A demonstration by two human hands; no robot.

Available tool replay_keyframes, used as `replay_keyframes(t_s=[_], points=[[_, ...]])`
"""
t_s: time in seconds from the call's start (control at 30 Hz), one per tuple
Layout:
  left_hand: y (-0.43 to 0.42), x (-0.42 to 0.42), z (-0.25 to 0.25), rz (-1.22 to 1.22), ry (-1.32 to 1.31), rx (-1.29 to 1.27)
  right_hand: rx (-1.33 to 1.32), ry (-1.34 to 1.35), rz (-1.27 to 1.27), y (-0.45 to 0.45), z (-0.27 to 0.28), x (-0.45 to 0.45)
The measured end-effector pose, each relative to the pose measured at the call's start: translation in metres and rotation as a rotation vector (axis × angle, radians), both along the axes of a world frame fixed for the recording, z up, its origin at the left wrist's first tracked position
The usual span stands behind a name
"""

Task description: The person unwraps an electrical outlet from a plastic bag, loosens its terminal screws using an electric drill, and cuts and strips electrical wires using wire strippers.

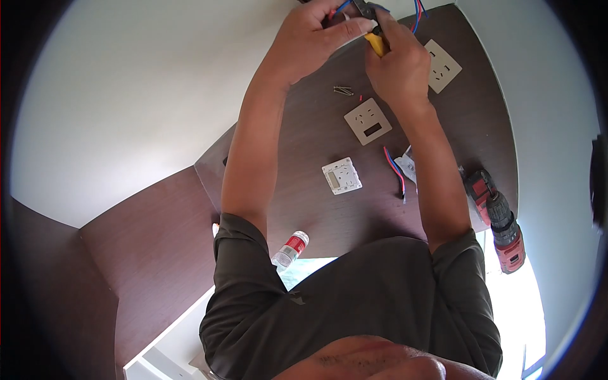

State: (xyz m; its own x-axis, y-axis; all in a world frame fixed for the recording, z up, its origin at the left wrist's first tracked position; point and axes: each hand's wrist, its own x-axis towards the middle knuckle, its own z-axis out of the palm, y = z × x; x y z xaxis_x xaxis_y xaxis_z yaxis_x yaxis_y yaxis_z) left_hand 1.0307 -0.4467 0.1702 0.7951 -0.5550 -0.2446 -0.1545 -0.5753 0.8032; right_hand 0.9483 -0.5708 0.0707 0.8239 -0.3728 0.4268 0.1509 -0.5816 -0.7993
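At the top edge of the head view, my right hand point(399, 66) is closed round pliers with a yellow handle point(376, 44) and dark jaws. My left hand point(311, 39) is beside it, its thumb against the tool and its fingers pinched at red and blue wires point(342, 8). The wires' far ends are cut off by the frame. More red and blue wires point(417, 16) hang to the right of the pliers. Below my hands lie a white socket plate point(368, 121) and several screws point(343, 90). Another socket plate point(444, 66) is right of my right hand.
A white socket module point(342, 176) lies mid-table on the dark tabletop point(297, 196). Cut red and blue wire pieces point(394, 169) are near my right forearm. A red and black drill point(503, 225) is at the right edge; a bottle point(292, 247) lies near the front edge.
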Motion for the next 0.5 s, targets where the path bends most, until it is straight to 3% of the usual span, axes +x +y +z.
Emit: replay_keyframes(t_s=[0.07, 0.23, 0.27, 0.33, 0.4, 0.47, 0.5], points=[[0.000, 0.000, 0.003, -0.009, 0.037, 0.009, 0.287, 0.233, 0.096, -0.001, 0.014, -0.009], [0.008, 0.004, -0.008, -0.026, 0.095, 0.078, 0.626, 0.290, 0.220, -0.001, 0.018, -0.016], [0.014, 0.006, -0.026, 0.019, -0.029, 0.041, 0.715, 0.352, 0.272, -0.001, 0.018, -0.016], [0.010, 0.003, -0.034, 0.061, -0.153, 0.003, 0.688, 0.318, 0.210, 0.004, 0.018, -0.016], [0.002, -0.005, -0.038, 0.301, -0.277, -0.064, 0.659, 0.285, 0.149, 0.007, 0.014, -0.014], [-0.006, -0.017, -0.037, 0.253, -0.293, 0.012, 1.118, 0.232, -0.063, 0.010, 0.008, -0.010], [-0.009, -0.016, -0.036, 0.198, -0.323, 0.079, 1.388, 0.153, -0.009, 0.009, 0.016, -0.010]])
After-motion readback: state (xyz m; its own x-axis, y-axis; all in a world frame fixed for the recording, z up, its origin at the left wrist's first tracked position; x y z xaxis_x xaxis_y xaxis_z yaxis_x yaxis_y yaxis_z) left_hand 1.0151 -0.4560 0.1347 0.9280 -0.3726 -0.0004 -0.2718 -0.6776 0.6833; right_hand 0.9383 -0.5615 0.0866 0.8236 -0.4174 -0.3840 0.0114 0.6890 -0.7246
